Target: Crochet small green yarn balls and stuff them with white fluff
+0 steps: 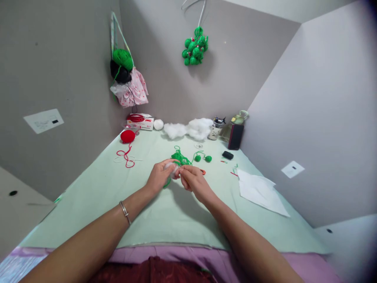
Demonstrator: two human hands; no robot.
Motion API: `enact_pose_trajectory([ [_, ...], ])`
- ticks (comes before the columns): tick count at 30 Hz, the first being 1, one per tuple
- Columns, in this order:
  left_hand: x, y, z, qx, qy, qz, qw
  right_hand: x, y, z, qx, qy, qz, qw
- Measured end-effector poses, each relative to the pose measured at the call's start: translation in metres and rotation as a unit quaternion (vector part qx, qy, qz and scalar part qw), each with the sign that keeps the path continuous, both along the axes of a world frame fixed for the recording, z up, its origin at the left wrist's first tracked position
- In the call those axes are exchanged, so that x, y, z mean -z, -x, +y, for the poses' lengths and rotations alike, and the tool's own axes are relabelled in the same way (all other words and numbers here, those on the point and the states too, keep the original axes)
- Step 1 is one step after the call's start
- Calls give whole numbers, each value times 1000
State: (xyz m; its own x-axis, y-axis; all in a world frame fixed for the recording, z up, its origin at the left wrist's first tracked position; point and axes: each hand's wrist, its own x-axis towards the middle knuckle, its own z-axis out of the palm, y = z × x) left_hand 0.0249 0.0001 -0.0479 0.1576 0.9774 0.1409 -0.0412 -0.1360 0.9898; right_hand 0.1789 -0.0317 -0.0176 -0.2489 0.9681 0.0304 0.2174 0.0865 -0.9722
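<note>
My left hand (pixel 160 175) is closed around a small white fluffy piece (pixel 171 168), with some green yarn at its fingertips. Right beside it, my right hand (pixel 193 179) has thumb and forefinger pinched together at the edge of the white piece; what lies between those fingertips is too small to make out. Just beyond both hands lies a tangle of green yarn (pixel 182 158), and a green strand hangs below my left hand. Two small green balls (pixel 203 158) on strands rest to the right of the tangle. An orange item (pixel 203 172) is partly hidden behind my right hand.
White stuffing (pixel 198 129) lies along the back wall. A red yarn ball (pixel 127 136) is at the left. A phone (pixel 236 136), a black case (pixel 227 155) and white sheets (pixel 262 192) are at the right. Green crocheted balls (pixel 194 47) hang above.
</note>
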Motion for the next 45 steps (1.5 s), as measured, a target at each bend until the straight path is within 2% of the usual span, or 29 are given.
enact_pose_trajectory([
  [6, 1, -2, -3, -10, -33, 36, 999, 11, 11, -11, 56, -107, -109, 987],
  [12, 0, 1, -6, -39, -93, 82, 992, 7, 9, -9, 16, -124, -125, 984],
  [17, 4, 6, -1, -64, -141, 109, 982, -3, -1, -3, -93, -27, 15, 995],
  [22, 7, 11, 1, -66, -189, 112, 973, 1, -8, 4, -148, 73, 147, 975],
  [26, 2, 16, -1, -45, -204, 95, 973, 2, -9, 3, -183, 130, 187, 956],
  [27, 0, 17, -1, -40, -202, 88, 975, 0, -8, 0, -207, 139, 176, 952],
  [29, -2, 19, -1, -35, -191, 67, 979, -7, -4, -9, -302, 168, 110, 932],
  [31, -3, 21, 3, -51, -168, 38, 984, -16, -1, -19, -448, 199, -14, 872],
  [32, -3, 22, 7, -63, -150, 20, 986, -20, -1, -22, -489, 191, -72, 848],
  [33, -3, 23, 10, -76, -129, 1, 989, -23, -4, -24, -499, 158, -125, 843],
  [36, 0, 28, 21, -89, -60, -63, 992, -27, -23, -18, -385, -6, -287, 877],
  [37, 0, 29, 24, -83, -42, -84, 992, -26, -31, -13, -329, -62, -344, 877],
  [39, -1, 28, 24, -68, -13, -123, 990, -20, -43, -4, -227, -123, -406, 877],
  [41, -3, 22, 19, -50, 7, -155, 987, -13, -43, 3, -121, -171, -373, 904],
  [43, -7, 12, 10, -29, 23, -180, 983, -4, -30, 7, -38, -184, -271, 944],
  [44, -9, 7, 5, -17, 30, -189, 981, 0, -21, 8, -23, -168, -202, 965],
  [45, -10, 1, 1, -6, 39, -195, 980, 5, -11, 10, -36, -137, -132, 981],
])
